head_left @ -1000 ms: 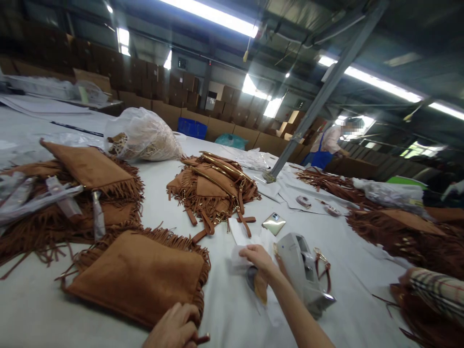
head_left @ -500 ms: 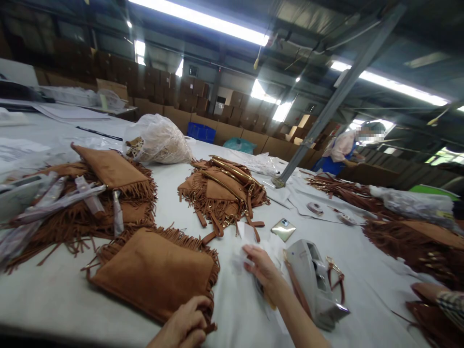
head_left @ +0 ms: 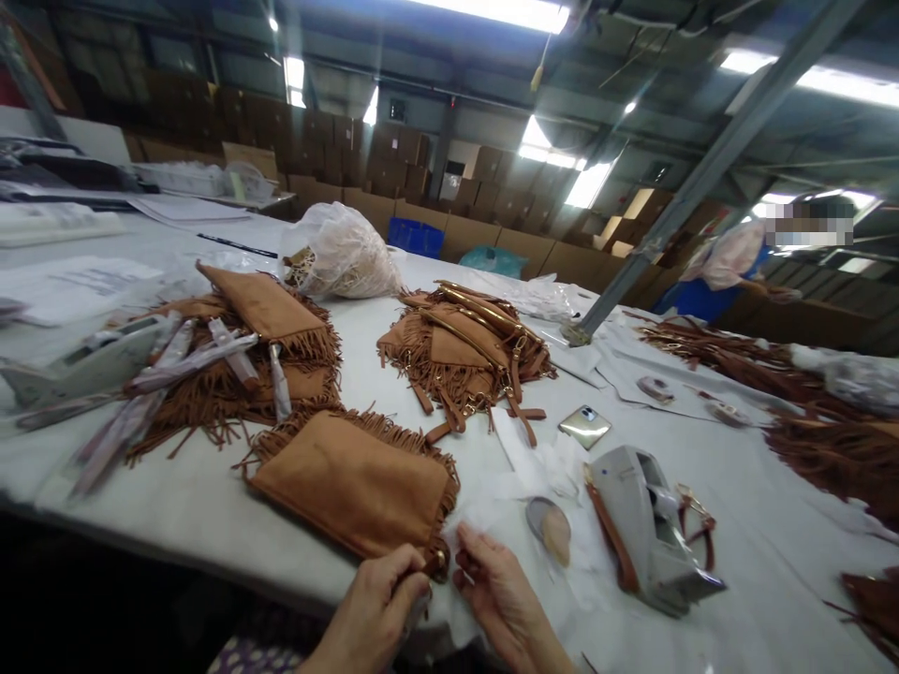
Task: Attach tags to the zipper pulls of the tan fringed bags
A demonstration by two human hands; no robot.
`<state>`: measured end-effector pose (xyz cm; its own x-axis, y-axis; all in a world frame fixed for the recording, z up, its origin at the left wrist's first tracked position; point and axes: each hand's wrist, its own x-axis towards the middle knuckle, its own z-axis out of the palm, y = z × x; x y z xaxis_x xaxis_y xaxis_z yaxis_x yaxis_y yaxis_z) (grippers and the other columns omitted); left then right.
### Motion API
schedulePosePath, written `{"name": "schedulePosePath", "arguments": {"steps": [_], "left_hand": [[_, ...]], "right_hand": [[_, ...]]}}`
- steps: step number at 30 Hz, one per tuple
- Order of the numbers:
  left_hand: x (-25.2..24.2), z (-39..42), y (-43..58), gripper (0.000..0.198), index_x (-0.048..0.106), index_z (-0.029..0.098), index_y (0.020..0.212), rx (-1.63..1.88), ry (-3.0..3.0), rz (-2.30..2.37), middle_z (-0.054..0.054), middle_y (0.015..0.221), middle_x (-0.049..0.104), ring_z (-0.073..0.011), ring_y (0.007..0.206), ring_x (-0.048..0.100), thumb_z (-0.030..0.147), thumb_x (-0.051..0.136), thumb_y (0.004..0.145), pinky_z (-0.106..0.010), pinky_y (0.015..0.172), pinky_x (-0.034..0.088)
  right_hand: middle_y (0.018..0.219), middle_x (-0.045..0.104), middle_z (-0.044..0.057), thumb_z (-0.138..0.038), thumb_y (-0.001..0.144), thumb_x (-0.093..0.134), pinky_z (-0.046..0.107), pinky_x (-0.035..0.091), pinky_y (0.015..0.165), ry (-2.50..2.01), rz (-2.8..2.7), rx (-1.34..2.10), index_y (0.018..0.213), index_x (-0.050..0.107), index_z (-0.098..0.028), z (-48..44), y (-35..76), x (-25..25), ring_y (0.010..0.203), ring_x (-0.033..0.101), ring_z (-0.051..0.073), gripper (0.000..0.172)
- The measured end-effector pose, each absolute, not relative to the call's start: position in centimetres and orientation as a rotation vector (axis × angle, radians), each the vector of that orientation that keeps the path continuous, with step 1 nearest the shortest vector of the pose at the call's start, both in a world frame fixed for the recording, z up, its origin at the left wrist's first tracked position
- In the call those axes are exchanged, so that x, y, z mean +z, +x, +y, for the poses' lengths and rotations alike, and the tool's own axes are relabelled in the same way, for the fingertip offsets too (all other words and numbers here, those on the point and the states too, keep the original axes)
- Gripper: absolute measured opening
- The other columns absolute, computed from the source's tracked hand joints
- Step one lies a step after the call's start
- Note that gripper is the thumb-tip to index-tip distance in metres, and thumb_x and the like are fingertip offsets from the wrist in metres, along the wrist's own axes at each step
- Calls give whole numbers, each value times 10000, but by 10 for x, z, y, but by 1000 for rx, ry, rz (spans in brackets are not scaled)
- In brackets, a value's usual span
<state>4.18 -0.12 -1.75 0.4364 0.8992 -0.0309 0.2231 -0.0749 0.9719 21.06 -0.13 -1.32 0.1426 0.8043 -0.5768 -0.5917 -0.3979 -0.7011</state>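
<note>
A brown fringed suede bag (head_left: 351, 482) lies flat in front of me. My left hand (head_left: 379, 599) is at its near right corner, thumb and fingers pinched on a short brown strap tab (head_left: 435, 562) with a bit of gold metal. Just to the right, my right hand (head_left: 495, 590) has its fingers curled together around a thin, whitish, see-through piece of wrapping, which is blurred. White tissue sheets (head_left: 520, 449) lie beyond that hand, and a round grey-and-tan object (head_left: 550, 529) rests beside it.
A grey tape dispenser (head_left: 650, 529) stands at right, with a phone (head_left: 584, 426) behind it. More fringed bags (head_left: 464, 342) are piled in the middle, others (head_left: 271, 314) at left with wrapped straps. A metal post (head_left: 702, 178) rises from the table; another person (head_left: 723, 267) stands beyond.
My right hand has come back from the white tissue sheets toward the bag's corner, close to my left hand. The left hand stays at that corner. The view has shifted.
</note>
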Motion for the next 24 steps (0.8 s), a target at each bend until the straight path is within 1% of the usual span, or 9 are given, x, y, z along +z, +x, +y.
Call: {"name": "schedulePosePath", "arguments": {"steps": [5,8,12,16,21,24], "left_hand": [[-15,-1,42,234,581,171,708,796,1530,1013,9,624,601,-138,612,545,261,438,870,-215,609,388],[-15,0,42,230,602,165,707,819,1507,992,3,626,610,-141,613,556,246,447,856,-217,606,394],[-15,1,42,221,642,155,751,824,1485,950,1,632,615,-139,610,562,233,459,847,-213,611,403],[-19,2,43,212,662,151,763,825,1478,950,5,627,611,-134,605,550,222,476,837,-206,601,399],[-23,2,43,204,682,146,790,818,1453,950,6,623,613,-133,600,550,202,489,828,-205,603,404],[-23,2,43,201,683,146,768,808,1436,958,4,624,614,-132,594,545,196,496,822,-208,601,408]], "right_hand": [[607,592,-20,-298,580,830,219,413,558,-1250,-228,1535,620,638,-166,-7,210,-10,565,491,98,237],[652,625,0,-339,595,823,222,432,596,-1254,-324,1540,637,659,-155,-9,211,-8,593,510,98,250],[725,672,34,-376,615,809,235,445,635,-1250,-446,1545,683,695,-151,-12,208,-4,652,555,120,262],[719,686,48,-394,620,805,245,451,656,-1238,-502,1555,695,716,-146,-14,203,0,689,579,141,275],[762,703,67,-399,644,792,257,461,693,-1201,-550,1559,737,733,-122,-17,200,0,720,588,147,298],[711,691,56,-394,661,783,254,457,698,-1217,-595,1543,705,724,-117,-18,200,-5,688,574,135,286]]}}
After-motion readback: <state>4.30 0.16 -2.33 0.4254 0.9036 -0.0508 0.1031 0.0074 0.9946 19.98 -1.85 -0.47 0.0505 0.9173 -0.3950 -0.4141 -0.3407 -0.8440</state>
